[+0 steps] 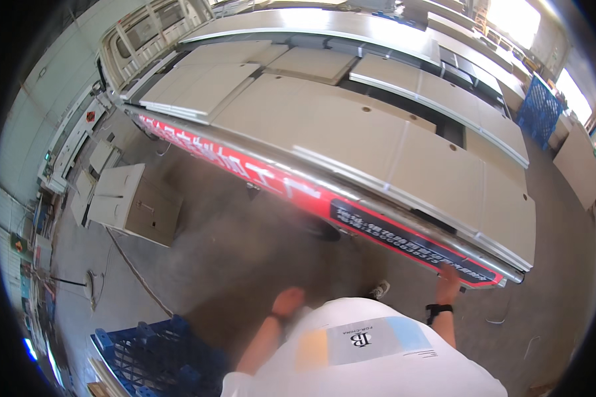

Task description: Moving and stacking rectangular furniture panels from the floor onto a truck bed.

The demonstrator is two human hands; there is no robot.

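My left hand (288, 302) hangs in front of my white shirt, apart from the truck, and motion blurs its fingers. My right hand (448, 280), with a black band on its wrist, is at the lower edge of the truck bed's red side board (271, 177), near its right end. Whether it grips the board or only rests against it, I cannot tell. On the truck bed lie stacked flat beige panels (338, 112) with round holes. White straps (395, 155) cross some of the stacks.
At the left, a beige cabinet-like box (136, 204) stands on the concrete floor. A blue plastic pallet (152, 357) is at lower left, another blue pallet (540, 111) upright at far right. The truck's pale cab (146, 40) is at upper left. A cable (136, 271) trails across the floor.
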